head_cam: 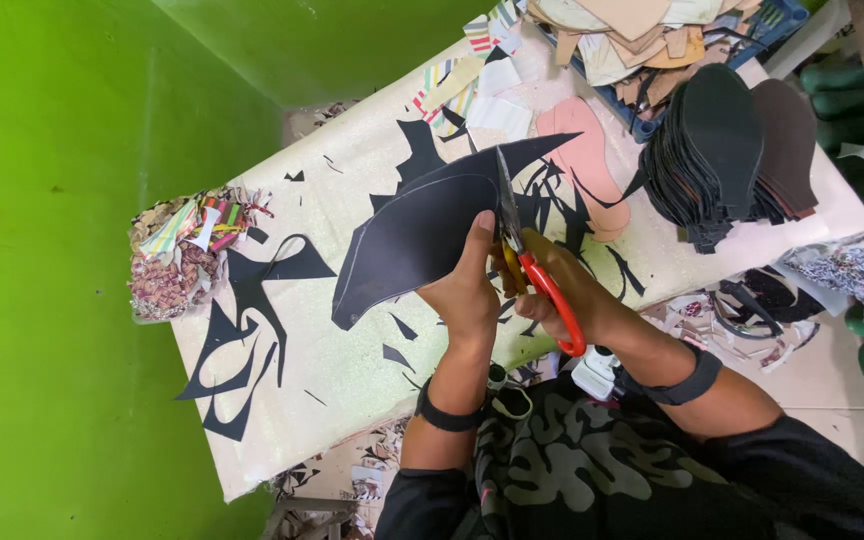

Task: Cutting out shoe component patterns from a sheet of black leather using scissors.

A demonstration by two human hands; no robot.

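A: Where is open room on the pale table (352, 370)?

B: Toward eight o'clock of the left hand (467, 290), with only small black offcuts (242, 330) lying flat.

A: What blocks the way?

B: At one o'clock, stacked black soles (717, 150); at twelve o'clock, a heap of cut pieces (632, 35); at nine o'clock, a scrap bundle (187, 250) beside the green wall (42, 270).

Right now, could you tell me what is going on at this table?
A person is cutting a dark sheet with red-handled scissors. The left hand grips the sheet's edge, while the right hand works the scissors, whose blades point up along a curved line on the sheet. Black offcuts lie scattered on the pale table, and a stack of cut sole shapes sits at its far end.
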